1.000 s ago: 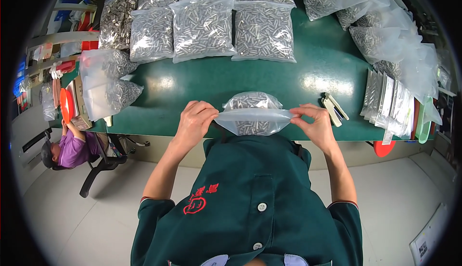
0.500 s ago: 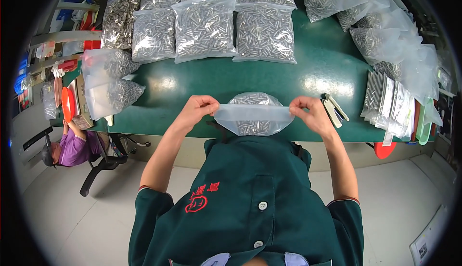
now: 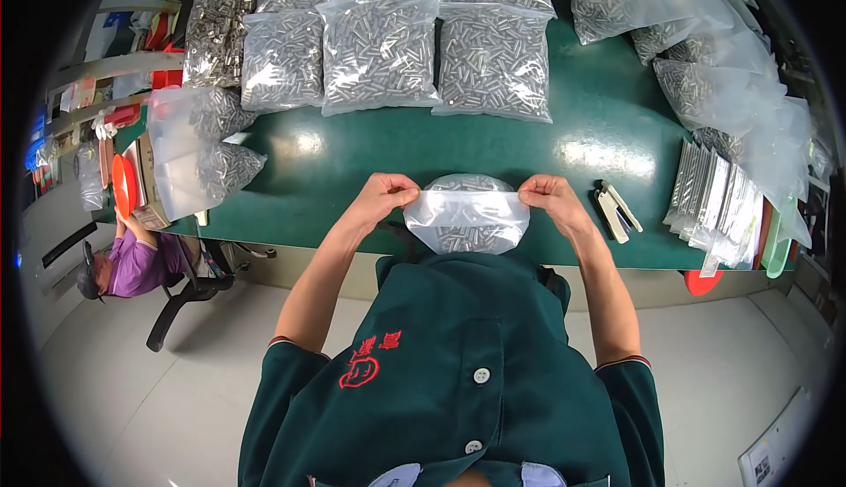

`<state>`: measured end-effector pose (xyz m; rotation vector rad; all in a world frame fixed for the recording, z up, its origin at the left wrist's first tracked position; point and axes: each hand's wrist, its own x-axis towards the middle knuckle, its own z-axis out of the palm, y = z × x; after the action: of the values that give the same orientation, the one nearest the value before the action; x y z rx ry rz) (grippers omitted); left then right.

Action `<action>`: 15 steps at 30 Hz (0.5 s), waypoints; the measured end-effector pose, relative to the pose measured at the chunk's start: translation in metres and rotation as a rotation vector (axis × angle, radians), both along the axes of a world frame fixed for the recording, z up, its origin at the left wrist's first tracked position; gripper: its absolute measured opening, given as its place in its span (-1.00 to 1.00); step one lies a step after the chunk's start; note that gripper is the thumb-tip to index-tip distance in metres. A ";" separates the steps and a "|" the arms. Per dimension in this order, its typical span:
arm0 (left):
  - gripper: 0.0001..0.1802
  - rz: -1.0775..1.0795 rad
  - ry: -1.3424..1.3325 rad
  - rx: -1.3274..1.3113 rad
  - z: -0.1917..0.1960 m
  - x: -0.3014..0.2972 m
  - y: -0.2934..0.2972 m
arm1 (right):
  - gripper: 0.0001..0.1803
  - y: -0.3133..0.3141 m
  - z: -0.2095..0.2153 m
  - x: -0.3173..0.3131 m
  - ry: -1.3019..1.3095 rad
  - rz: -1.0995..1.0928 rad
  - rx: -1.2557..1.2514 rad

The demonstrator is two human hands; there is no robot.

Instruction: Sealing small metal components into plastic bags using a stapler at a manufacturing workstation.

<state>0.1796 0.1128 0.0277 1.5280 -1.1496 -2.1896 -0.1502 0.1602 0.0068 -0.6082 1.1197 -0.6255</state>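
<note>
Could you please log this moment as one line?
Translucent plastic bag of metal pieces: at green tabletop edge; left hand: pinching left end; right hand: pinching right end

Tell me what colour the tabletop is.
Dark green; the head view shows the tabletop best.

Your left forearm (image 3: pixel 324 289) and right forearm (image 3: pixel 606 289), both bare, slant inward from bent elbows (image 3: pixel 298 335). Your 2 hands, left hand (image 3: pixel 383 194) and right hand (image 3: pixel 552 196), sit level and apart before your torso (image 3: pixel 458 346), fingertips (image 3: pixel 412 194) facing inward, each closed in a thumb-and-finger pinch.
</note>
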 end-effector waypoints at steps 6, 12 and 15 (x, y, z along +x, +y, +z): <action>-0.87 -0.178 -0.081 -0.204 0.028 -0.001 -0.012 | -0.96 -0.010 0.043 -0.012 0.101 0.075 -0.043; -0.87 -0.174 -0.023 -0.156 0.046 -0.002 -0.022 | -0.93 -0.009 0.062 -0.011 0.153 0.112 -0.071; -0.87 -0.281 0.011 -0.168 0.050 -0.004 -0.027 | -0.92 -0.008 0.064 -0.010 0.185 0.111 -0.054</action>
<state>0.1753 0.0861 0.0775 1.3535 -1.5848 -2.1971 -0.1600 0.1521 0.0711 -0.7816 1.2356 -0.5129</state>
